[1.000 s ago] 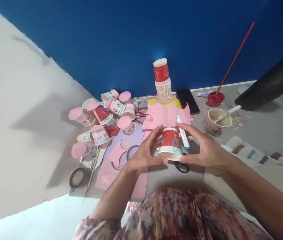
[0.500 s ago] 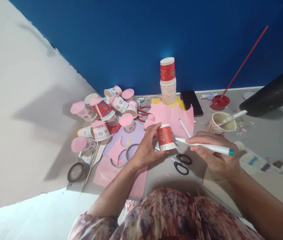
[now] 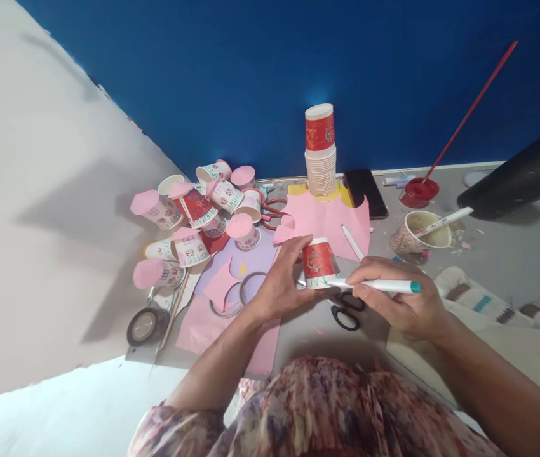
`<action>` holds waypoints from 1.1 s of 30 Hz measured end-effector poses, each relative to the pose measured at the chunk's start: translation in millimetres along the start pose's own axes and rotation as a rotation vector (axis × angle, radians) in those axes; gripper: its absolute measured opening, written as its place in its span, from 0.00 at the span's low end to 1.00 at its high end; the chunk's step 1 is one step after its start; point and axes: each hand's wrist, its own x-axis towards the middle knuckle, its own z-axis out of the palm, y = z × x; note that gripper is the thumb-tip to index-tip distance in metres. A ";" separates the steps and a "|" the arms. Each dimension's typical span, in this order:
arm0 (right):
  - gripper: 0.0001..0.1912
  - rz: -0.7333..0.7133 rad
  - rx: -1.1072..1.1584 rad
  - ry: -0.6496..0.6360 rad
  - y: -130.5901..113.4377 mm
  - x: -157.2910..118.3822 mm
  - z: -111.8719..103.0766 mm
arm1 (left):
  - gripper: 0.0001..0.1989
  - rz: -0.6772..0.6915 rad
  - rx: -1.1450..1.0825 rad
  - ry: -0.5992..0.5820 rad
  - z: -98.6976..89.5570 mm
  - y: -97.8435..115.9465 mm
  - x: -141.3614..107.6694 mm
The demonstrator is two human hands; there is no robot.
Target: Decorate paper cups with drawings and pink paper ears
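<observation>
My left hand [image 3: 277, 282] grips a red and white paper cup [image 3: 318, 259] from its left side, the cup standing upside down in the fingers. Green zigzag strokes run along its white band near the lower rim. My right hand [image 3: 401, 295] is closed around a white marker [image 3: 379, 285] with a green end. The marker's tip lies at the cup's white band, at the right end of the strokes. Below the cup, scissors [image 3: 346, 317] with black handles rest on the table, partly hidden by the marker and my hands.
Decorated cups with pink paper tops [image 3: 194, 247] are heaped at left. A cup stack [image 3: 320, 168] stands behind pink paper [image 3: 331, 219], beside a phone [image 3: 366, 193]. At right are a red paint pot [image 3: 418, 193], a cup holding a marker [image 3: 401, 241] and a cloth [image 3: 470, 343]. Black tape [image 3: 143, 327] lies front left.
My right hand has moved left and down slightly, bringing the marker tip from the cup's right side to its lower white band. The left hand still holds the cup.
</observation>
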 end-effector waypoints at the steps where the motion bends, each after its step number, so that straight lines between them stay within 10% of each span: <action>1: 0.08 0.000 0.010 -0.015 -0.2 0.0 -0.3 | 0.44 0.004 -0.002 -0.001 0.2 -0.1 0.0; 33: 0.04 0.179 0.064 0.079 2.3 -5.2 -8.0 | 0.41 0.022 0.002 -0.011 0.7 2.3 -0.5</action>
